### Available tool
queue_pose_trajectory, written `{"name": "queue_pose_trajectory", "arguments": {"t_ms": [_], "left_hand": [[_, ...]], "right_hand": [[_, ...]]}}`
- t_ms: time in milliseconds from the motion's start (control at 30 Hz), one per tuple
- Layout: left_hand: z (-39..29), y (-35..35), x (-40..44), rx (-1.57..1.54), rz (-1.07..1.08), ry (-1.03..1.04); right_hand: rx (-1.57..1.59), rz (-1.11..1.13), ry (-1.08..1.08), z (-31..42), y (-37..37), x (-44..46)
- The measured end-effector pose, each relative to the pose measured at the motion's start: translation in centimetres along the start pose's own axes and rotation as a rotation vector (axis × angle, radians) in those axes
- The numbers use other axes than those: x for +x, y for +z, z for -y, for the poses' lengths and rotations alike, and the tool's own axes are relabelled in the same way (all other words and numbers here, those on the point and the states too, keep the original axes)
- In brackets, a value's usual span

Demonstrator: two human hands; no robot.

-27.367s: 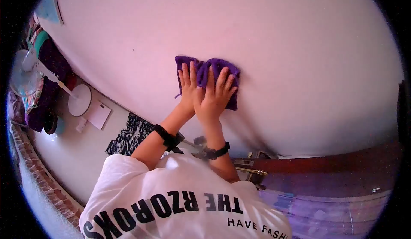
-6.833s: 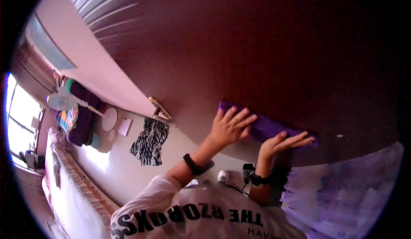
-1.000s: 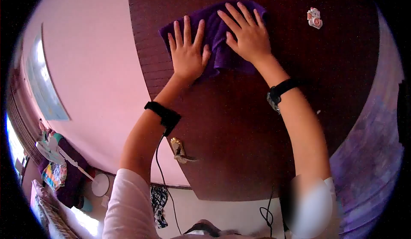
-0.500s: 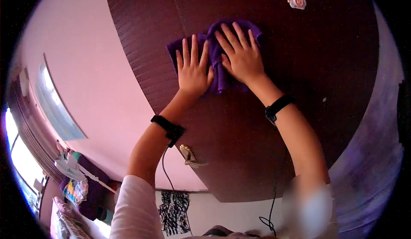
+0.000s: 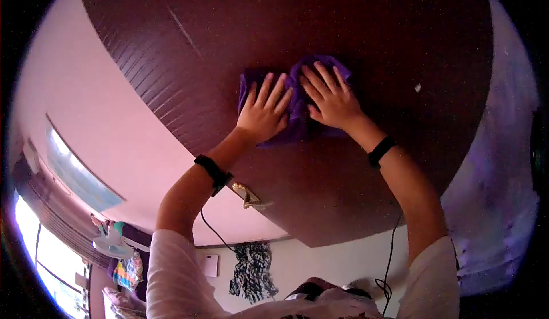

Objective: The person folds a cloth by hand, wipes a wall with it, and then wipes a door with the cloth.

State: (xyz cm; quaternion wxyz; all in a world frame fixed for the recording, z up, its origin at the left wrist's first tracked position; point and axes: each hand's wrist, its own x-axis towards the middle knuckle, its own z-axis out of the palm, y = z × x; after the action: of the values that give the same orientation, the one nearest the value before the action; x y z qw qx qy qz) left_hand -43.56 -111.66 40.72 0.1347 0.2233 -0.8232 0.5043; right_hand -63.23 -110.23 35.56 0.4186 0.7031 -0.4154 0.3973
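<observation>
A purple cloth lies flat and bunched against the dark brown door. My left hand presses on its left part, fingers stretched out. On its right part rests my right hand, also flat with fingers spread. Each wrist carries a black band, the left band and the right band, with thin black cables hanging down. Below my hands, at the door's edge, is a brass door handle.
A pink wall with a framed picture runs along the left. Purple curtain-like fabric hangs at the right. A black-and-white patterned mat lies on the floor. A fan stands near a bright window at lower left.
Both hands and the cloth have moved down the door, closer to the handle. The view has shifted too, and the sticker at the top right is out of sight.
</observation>
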Motion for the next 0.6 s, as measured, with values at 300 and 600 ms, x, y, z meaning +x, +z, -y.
{"name": "queue_pose_trajectory", "arguments": {"t_ms": [300, 600], "left_hand": [[-6.2, 1.5, 4.1, -0.109, 0.045, 0.326], [-1.9, 0.9, 4.2, -0.142, -0.04, 0.312]], "right_hand": [[-0.067, 0.157, 0.236, -1.9, -0.4, -10.6], [0.038, 0.143, 0.212, -2.8, -2.6, -7.9]]}}
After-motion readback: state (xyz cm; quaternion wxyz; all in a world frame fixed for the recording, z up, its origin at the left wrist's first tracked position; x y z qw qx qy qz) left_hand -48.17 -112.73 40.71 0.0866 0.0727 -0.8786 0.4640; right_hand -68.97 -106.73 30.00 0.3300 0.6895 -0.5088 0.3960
